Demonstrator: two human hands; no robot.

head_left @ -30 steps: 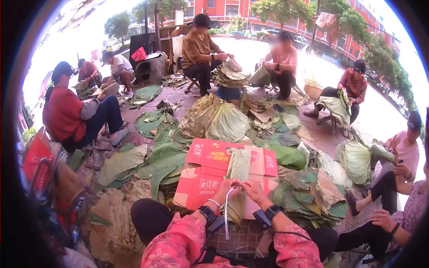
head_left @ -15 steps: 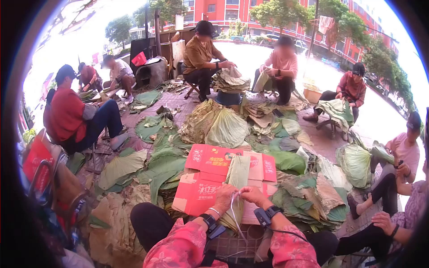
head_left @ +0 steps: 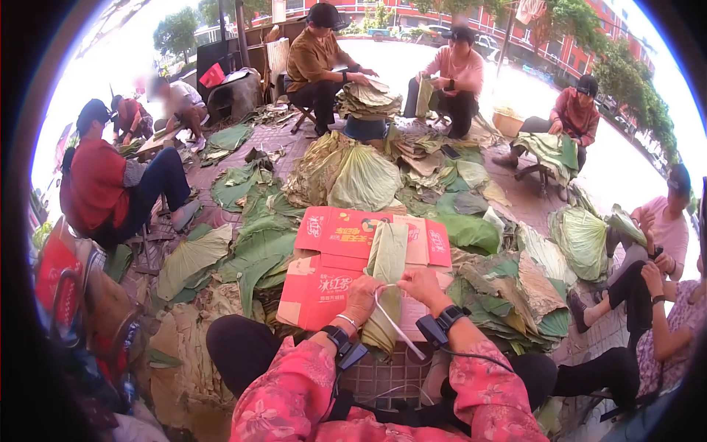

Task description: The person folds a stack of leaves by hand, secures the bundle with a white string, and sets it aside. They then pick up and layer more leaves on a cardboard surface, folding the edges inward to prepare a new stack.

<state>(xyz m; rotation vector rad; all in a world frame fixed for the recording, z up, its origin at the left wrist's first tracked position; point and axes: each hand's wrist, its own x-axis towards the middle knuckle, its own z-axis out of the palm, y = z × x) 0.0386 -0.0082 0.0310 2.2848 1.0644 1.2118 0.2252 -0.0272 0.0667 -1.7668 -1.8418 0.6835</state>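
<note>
A long folded bundle of greenish-tan leaves (head_left: 387,254) lies across the red cardboard (head_left: 335,283) on my lap. My left hand (head_left: 362,296) is closed at the bundle's left edge, pinching a white string (head_left: 399,331). On the other side, my right hand (head_left: 422,286) has its fingers pinched on the same string. Between the hands the string arcs over the leaves, and a loose end hangs toward the lower right. Whether it passes fully around the bundle is hidden.
Stacked leaves (head_left: 508,302) lie close on my right, and more leaves (head_left: 258,258) spread to the left. A large leaf pile (head_left: 346,173) stands ahead. Several people sit around, one in a brown top (head_left: 313,59). Someone's dark-clad leg (head_left: 596,383) reaches in at right.
The view has tilted down, so the surroundings sit higher. My hands have drawn slightly apart, and the string's loose end has swung to the right. Both hands keep hold of the string.
</note>
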